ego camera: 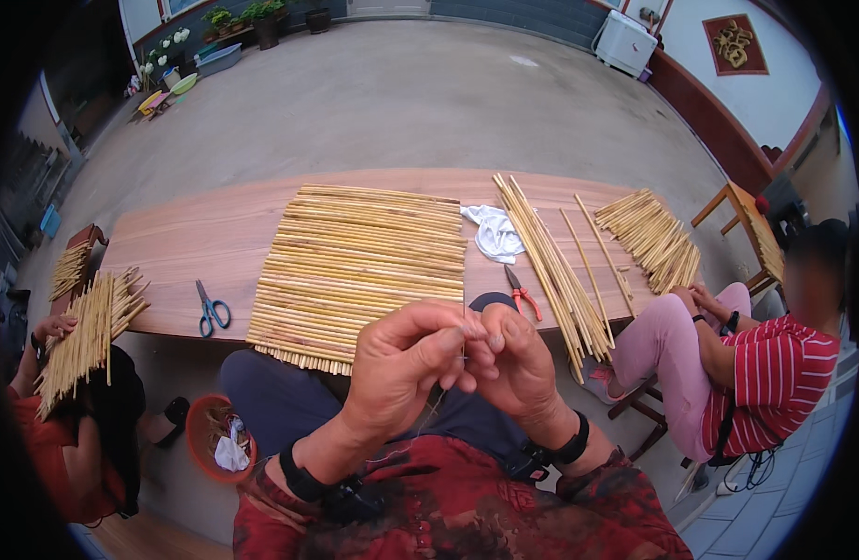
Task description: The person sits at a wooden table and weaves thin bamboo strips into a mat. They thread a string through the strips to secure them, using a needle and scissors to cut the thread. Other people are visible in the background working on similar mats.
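Both of my hands are raised together over my lap, at the near edge of the table. My left hand (408, 357) has its fingertips pinched around a thin needle (463, 294) that stands roughly upright. Beside it, my right hand (524, 353) pinches its thumb and finger close to the needle; a thin thread (429, 413) hangs below the hands. What exactly the right fingertips hold is too small to tell. Behind my hands lies a mat of plant stalks (366, 259), laid side by side across the wooden table (184, 231), its near end over the edge.
Blue-handled scissors (211, 309) lie left of the mat. At its right are a white cloth (498, 234), red-handled pliers (522, 290), long stalks (552, 273) and a stalk bundle (653, 238). People sit at both sides, the left one holding stalks (86, 336). A red basket (195, 448) stands below.
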Tool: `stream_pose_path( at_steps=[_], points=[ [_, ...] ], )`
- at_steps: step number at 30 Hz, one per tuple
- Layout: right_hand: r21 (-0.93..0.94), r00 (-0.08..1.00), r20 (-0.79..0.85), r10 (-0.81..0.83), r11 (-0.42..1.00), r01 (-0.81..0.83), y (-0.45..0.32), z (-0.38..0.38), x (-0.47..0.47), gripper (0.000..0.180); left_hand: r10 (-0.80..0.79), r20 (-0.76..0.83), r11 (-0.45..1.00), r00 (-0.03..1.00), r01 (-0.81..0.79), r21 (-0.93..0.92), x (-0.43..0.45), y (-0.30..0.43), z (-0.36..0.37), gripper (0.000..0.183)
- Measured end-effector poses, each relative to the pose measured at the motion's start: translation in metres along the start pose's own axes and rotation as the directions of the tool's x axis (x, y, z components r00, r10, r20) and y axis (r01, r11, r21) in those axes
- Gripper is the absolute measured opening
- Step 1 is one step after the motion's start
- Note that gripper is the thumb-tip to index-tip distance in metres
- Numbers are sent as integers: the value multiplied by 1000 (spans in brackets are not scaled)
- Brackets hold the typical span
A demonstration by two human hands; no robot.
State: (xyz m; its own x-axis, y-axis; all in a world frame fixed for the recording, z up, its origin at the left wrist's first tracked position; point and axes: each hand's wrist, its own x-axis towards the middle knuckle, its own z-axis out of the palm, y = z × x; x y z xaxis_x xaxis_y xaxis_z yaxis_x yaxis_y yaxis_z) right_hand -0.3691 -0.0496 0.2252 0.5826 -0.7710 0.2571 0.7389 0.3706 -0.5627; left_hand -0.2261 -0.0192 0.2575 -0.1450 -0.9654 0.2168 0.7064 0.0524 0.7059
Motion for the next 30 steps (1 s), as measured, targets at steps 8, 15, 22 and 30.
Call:
stream_pose_path(
  at_steps=[8,15,22,30],
  points=[
    [-444,980,-199,-18,893,-74,-1,-36,8,21,-2,-229,987,974,39,157,11,-8,-21,10],
    [-849,952,-68,-299,518,102,-16,-17,11,31,33,-217,943,976,42,331,5,-8,-18,10],
    [-839,952,179,-249,467,280,-9,-3,18,32,73,-142,902,987,-5,432,1,-10,-15,12],
    [-777,968,76,-238,595,207,-6,3,20,15,16,-126,933,992,30,359,-5,-8,-18,14]
  ],
)
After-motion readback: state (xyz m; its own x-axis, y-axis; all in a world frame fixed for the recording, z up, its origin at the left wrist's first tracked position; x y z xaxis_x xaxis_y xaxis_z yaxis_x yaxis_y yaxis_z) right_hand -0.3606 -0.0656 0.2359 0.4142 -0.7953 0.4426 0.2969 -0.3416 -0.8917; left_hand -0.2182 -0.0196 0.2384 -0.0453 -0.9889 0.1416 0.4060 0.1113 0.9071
